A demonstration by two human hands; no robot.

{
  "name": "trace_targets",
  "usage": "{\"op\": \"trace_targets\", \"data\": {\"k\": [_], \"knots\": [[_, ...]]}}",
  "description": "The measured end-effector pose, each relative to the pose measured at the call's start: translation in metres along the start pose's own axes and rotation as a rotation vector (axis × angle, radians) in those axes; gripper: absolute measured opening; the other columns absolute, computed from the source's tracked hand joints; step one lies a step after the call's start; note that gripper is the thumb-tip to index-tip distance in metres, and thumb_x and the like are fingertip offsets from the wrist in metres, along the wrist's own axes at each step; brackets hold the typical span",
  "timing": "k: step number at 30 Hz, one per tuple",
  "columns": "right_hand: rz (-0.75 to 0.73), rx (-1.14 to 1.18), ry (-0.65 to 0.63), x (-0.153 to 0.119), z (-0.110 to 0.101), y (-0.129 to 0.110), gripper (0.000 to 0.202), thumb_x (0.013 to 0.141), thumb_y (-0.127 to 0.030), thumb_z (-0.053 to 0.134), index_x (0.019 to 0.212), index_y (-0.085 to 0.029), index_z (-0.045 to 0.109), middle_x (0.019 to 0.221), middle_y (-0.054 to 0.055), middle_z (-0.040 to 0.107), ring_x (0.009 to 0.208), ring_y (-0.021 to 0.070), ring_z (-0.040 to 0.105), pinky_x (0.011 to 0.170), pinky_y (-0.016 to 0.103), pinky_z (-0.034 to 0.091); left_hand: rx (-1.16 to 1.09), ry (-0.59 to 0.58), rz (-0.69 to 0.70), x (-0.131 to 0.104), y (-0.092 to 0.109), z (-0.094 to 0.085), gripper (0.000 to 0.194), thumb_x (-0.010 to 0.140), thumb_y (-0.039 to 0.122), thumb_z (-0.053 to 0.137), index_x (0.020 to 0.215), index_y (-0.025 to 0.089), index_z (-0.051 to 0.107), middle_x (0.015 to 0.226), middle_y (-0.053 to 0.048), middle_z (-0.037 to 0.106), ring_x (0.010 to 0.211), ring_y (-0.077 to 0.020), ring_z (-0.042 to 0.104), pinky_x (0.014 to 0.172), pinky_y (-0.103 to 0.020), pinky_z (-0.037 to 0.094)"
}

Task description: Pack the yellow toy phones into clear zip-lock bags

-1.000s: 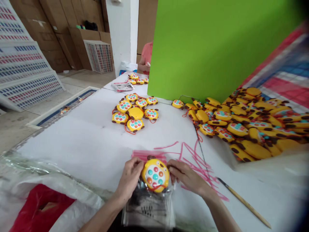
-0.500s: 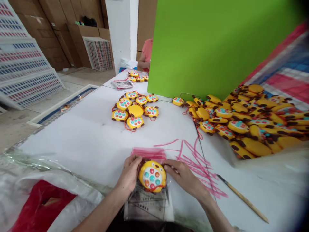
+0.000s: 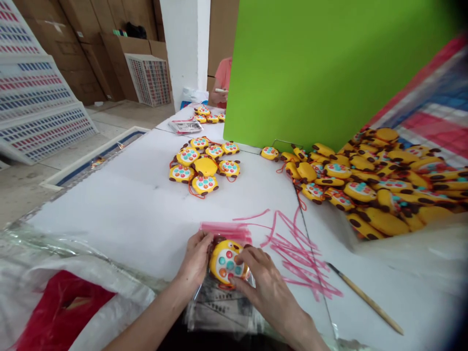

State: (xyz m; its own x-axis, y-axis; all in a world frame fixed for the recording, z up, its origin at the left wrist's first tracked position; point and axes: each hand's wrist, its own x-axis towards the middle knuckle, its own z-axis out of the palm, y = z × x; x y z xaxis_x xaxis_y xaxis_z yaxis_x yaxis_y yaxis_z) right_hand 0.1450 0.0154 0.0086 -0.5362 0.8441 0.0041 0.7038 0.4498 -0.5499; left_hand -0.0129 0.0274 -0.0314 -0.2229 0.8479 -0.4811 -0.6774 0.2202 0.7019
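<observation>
Between my hands at the table's near edge is a yellow animal-shaped toy point(image 3: 222, 263) with coloured round buttons on a white belly. My left hand point(image 3: 196, 257) grips its left side, thumb and fingers closed near a brown ear. Over its right side lies my right hand point(image 3: 258, 273), fingers curved, with fingertips and thumb on the front of the toy. Beneath the toy is a stack of clear plastic bags point(image 3: 223, 312) with dark print.
A group of similar yellow toys point(image 3: 204, 167) lies mid-table, and a large heap point(image 3: 361, 180) fills the right. A wooden-handled brush-like tool point(image 3: 367, 297) rests at right. A green panel point(image 3: 310, 73) stands behind. Beyond it, a person point(image 3: 223, 83) holds something white.
My right hand has moved left from the toy's right edge onto its button front. My left hand stays on the left side. The person beyond has raised a white object into view.
</observation>
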Motion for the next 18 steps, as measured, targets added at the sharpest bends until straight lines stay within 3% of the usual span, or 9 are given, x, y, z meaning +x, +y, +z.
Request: {"op": "trace_targets", "data": {"k": [5,11,16,18], "knots": [[0.051,-0.082,-0.093,0.002,-0.008,-0.004,0.013,0.081,-0.015,0.06,0.092,-0.019,0.056,0.089,0.006,0.065,0.087,0.0253,0.06,0.078,0.04,0.047,-0.011,-0.021,0.006,0.001,-0.003,-0.003,0.025,0.054,0.029,0.077,0.061,0.015,0.058,0.051,0.003,0.059,0.05,-0.0112,0.054,0.051,-0.022,0.041],[0.102,-0.191,-0.083,0.003,-0.009,-0.006,0.014,0.079,-0.014,0.061,0.091,-0.02,0.058,0.094,0.008,0.065,0.083,0.0243,0.062,0.072,0.035,0.047,-0.008,-0.02,0.006,0.001,-0.005,-0.001,0.026,0.054,0.029,0.077,0.06,0.016,0.056,0.05,0.003,0.057,0.053,-0.0126,0.056,0.053,-0.023,0.042],[0.079,-0.1,-0.126,0.004,-0.013,-0.001,0.01,0.078,-0.011,0.061,0.08,-0.02,0.059,0.081,0.005,0.065,0.086,0.0244,0.061,0.08,0.038,0.047,0.006,-0.012,0.01,-0.001,-0.004,0.001,0.029,0.054,0.031,0.078,0.061,0.016,0.054,0.052,0.003,0.058,0.052,-0.0115,0.054,0.052,-0.022,0.041],[0.033,-0.035,-0.075,0.005,-0.013,0.003,0.013,0.079,-0.008,0.058,0.08,-0.021,0.06,0.093,0.006,0.063,0.095,0.0241,0.059,0.085,0.039,0.046,0.021,-0.013,0.019,-0.002,-0.003,0.002,0.03,0.055,0.033,0.077,0.062,0.016,0.054,0.055,0.003,0.058,0.052,-0.0109,0.054,0.05,-0.021,0.04]]}}
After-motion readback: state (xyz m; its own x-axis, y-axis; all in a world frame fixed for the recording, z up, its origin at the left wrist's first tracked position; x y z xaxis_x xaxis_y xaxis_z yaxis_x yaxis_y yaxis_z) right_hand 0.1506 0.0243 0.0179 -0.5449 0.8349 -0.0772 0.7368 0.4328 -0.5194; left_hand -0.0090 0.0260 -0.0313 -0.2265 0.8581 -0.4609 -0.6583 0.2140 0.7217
